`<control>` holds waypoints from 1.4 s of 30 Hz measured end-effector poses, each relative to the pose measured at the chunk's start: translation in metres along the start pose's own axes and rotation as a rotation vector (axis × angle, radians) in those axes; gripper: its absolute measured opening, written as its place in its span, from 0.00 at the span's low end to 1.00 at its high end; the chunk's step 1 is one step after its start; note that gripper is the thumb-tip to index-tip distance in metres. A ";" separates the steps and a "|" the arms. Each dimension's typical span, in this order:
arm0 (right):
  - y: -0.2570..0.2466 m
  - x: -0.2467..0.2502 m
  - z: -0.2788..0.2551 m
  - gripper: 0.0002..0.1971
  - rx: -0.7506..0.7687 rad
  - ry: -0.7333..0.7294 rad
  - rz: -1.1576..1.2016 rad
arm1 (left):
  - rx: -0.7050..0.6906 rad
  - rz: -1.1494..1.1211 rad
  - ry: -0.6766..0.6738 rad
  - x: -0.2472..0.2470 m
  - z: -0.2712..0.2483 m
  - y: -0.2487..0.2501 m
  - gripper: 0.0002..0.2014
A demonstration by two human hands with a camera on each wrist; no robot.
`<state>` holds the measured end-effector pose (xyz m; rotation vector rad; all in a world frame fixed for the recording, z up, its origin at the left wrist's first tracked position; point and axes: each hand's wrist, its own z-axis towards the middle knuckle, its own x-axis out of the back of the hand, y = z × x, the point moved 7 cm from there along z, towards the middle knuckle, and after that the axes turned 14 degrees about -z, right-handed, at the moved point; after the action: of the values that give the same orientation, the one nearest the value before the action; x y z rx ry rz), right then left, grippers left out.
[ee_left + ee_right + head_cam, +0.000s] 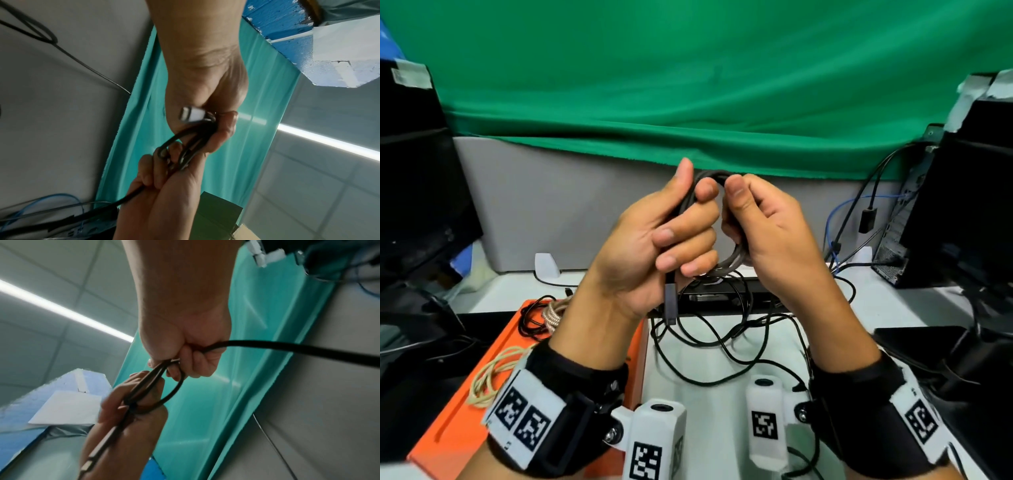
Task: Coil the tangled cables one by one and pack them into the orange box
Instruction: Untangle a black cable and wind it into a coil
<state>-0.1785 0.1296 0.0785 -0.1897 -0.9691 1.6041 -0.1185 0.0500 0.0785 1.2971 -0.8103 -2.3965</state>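
Coiled cable (734,261) above cluttered table (726,394)

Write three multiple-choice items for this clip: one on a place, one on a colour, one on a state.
1. Where is the orange box?
A. Under the person's left forearm
B. Under the right forearm
C. On the green cloth

2. What colour is the cable being coiled?
A. Beige
B. Dark grey
C. Blue

3. How is that cable held?
A. Lying loose on the desk
B. Gripped by the left hand only
C. Gripped by both hands, the right hand too

Answers: 1 A, the box lies beneath the left wrist band; 2 B, its loops look dark grey; 3 C, fingers of both hands curl round the loops.
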 end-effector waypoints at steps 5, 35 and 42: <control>0.012 0.004 -0.005 0.14 -0.049 -0.199 -0.512 | -0.282 0.038 0.054 0.000 -0.006 0.038 0.17; 0.021 -0.043 -0.019 0.12 -0.106 -0.515 -0.605 | -0.645 0.154 0.105 0.010 -0.016 0.068 0.18; -0.010 -0.045 -0.032 0.09 -0.018 -0.725 -0.568 | -0.454 1.824 0.353 0.005 -0.018 0.047 0.10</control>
<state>-0.1383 0.1049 0.0475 0.6498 -1.4243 1.1276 -0.1060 0.0042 0.0954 0.2875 -0.6913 -0.7361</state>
